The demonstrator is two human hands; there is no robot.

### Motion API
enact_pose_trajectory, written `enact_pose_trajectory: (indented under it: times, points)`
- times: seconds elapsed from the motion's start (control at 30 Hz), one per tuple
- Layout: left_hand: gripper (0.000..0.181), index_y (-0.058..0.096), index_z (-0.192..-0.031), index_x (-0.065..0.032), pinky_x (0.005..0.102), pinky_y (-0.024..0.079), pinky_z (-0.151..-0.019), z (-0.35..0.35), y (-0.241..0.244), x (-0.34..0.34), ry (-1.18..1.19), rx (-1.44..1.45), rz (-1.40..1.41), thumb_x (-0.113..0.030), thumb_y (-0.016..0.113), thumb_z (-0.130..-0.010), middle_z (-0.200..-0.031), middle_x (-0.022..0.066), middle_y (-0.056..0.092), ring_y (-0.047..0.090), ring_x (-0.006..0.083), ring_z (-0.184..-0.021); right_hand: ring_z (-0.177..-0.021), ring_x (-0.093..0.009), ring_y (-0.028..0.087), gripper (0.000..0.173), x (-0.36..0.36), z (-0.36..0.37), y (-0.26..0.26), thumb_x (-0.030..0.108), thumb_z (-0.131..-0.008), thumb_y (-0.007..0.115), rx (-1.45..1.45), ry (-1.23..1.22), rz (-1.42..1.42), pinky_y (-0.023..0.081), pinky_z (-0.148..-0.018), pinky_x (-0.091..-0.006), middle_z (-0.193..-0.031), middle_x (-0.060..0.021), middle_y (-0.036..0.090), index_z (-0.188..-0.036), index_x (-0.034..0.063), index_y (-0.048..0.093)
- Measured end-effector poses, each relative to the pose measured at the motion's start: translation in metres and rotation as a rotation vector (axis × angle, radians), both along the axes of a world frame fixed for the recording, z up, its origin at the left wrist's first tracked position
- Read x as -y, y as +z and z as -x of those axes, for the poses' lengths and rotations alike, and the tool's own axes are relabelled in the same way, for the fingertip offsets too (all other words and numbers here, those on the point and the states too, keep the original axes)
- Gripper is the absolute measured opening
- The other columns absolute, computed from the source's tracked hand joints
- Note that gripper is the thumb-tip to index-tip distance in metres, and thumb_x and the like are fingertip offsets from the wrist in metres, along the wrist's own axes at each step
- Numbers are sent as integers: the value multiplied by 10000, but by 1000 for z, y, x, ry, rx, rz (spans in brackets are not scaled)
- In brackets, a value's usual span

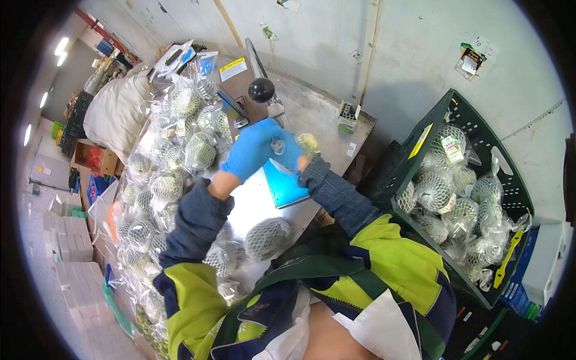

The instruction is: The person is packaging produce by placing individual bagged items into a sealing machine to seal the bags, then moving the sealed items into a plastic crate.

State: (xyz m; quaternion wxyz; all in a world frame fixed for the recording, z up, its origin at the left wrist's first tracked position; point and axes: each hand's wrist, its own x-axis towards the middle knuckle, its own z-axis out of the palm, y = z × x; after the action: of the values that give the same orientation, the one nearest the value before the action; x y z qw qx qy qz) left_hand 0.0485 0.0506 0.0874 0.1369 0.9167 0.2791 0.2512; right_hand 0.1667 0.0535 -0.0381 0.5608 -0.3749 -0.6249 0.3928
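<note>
Blue gloves cover both of my hands, which meet above the metal worktop near the bag-sealing device. The fingers of my right hand [289, 150] are curled around a bunched bit of clear plastic bag [277, 146]. Pressed up against it is my left hand [252, 146], its fingertips hidden, so its grip cannot be made out. A pale green vegetable [308, 143] shows just past my right wrist, partly covered. Beneath the hands lies a bright blue flat panel [285, 186]. The device has a lever with a black ball knob [261, 90], just beyond my hands.
Bagged round vegetables in white foam nets [200, 150] crowd the left side. One netted vegetable [267, 238] lies close to my body. A dark green crate [418, 256] at right holds several more. A small box [348, 118] stands near the worktop's far corner, by the wall [414, 54].
</note>
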Motion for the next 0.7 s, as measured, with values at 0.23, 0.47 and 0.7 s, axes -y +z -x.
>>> enact_pose_trajectory:
  times: [0.23,0.47,0.7]
  points:
    - [115,626,-881,-49,264,439,-575,43,-15,2,572,756,96,-35,684,-783,-740,31,608,559,133,-630,-901,-339,610,305,29,21,59,248,-754,707,491,-298,70,487,-806,-422,-1027,-173,625,-995,67,657]
    - [153,577,-772,-117,229,349,-539,71,-79,6,455,1369,810,-133,700,-861,-685,-49,521,451,56,-598,-1121,-210,597,386,48,-35,138,281,-949,568,-809,297,390,465,-976,-352,-1161,-117,640,-1218,4,590]
    - [122,643,-799,-108,230,363,-552,63,-68,10,487,1322,921,-186,697,-876,-697,-41,568,485,67,-602,-652,-82,498,387,65,-46,140,272,-963,557,-279,327,274,416,-627,-215,-742,19,547,-1264,29,554]
